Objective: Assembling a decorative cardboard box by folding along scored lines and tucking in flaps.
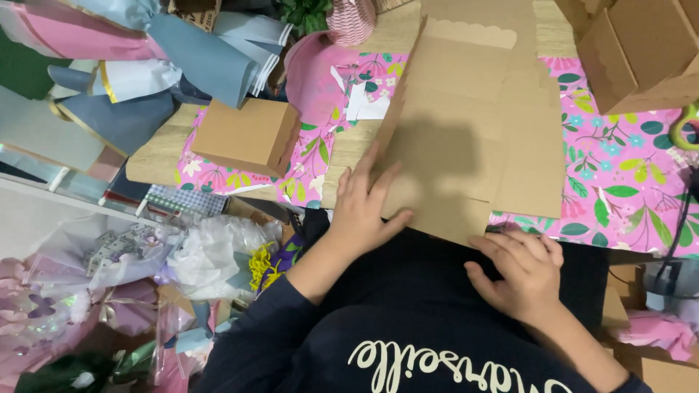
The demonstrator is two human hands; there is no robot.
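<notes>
Pink, blue and white wrapping sheets (pixel 145 58) are piled at the far left of the wooden table (pixel 156 156), and below them, off the table's edge, clear cellophane bundles (pixel 211 255) with pale flowers are heaped. A small closed brown cardboard box (pixel 246 136) is set further right on the pink floral paper (pixel 626 167) that is spread across the table. At the table's near edge, the left hand (pixel 362 211) is laid flat, fingers spread and nothing gripped, on the lower left part of a large flattened cardboard box blank (pixel 466 131). This blank is found in the middle of the view, resting on the floral paper with its scalloped flap pointed away from the person and its near edge reaching over the table edge toward the person's dark sweater (pixel 408 320). White paper scraps (pixel 364 102) are seen just beside the blank's left side, and a pink ribbed vase (pixel 352 20) is placed beyond them at the back. The right hand (pixel 523 271) is held at the blank's near right corner, fingers curled loosely with the fingertips touching the cardboard edge; whether the edge is pinched cannot be told. A folded brown box (pixel 641 51) with a scalloped edge is seen at the upper right, well apart from the hands, and a green ring-shaped handle (pixel 684 125) is cut off by the right border.
</notes>
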